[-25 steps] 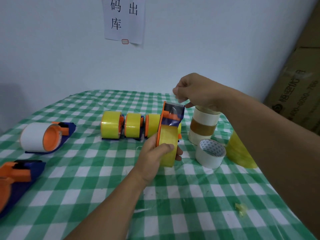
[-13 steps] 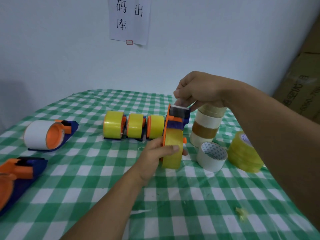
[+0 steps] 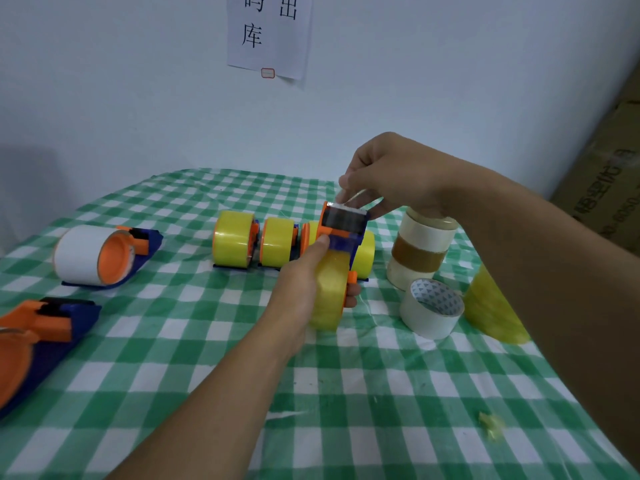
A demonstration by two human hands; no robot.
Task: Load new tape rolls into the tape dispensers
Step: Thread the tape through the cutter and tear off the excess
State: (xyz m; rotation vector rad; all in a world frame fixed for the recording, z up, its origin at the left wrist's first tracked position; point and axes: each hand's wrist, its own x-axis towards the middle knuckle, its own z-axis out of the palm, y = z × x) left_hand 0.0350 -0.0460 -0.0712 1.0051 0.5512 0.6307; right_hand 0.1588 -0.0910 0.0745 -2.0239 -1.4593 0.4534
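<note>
My left hand [image 3: 300, 292] grips an orange and blue tape dispenser [image 3: 341, 233] loaded with a yellow tape roll [image 3: 330, 289], held upright above the green checked tablecloth [image 3: 207, 341]. My right hand [image 3: 391, 174] pinches the clear tape end [image 3: 351, 199] at the dispenser's top edge. Behind stand three loaded dispensers with yellow rolls [image 3: 232, 240]. Spare rolls sit to the right: a stack [image 3: 420, 251], a white roll [image 3: 431, 313] and a yellow roll [image 3: 491, 306].
At the left lie a dispenser with a white roll [image 3: 93, 254] and another orange and blue dispenser [image 3: 38, 337] at the table's edge. A crumpled yellow tape scrap [image 3: 490, 424] lies front right. Cardboard boxes [image 3: 602, 168] stand at the right by the wall.
My right hand's fingers have shifted slightly along the top of the dispenser with the tape end. The left hand keeps holding the dispenser in about the same place.
</note>
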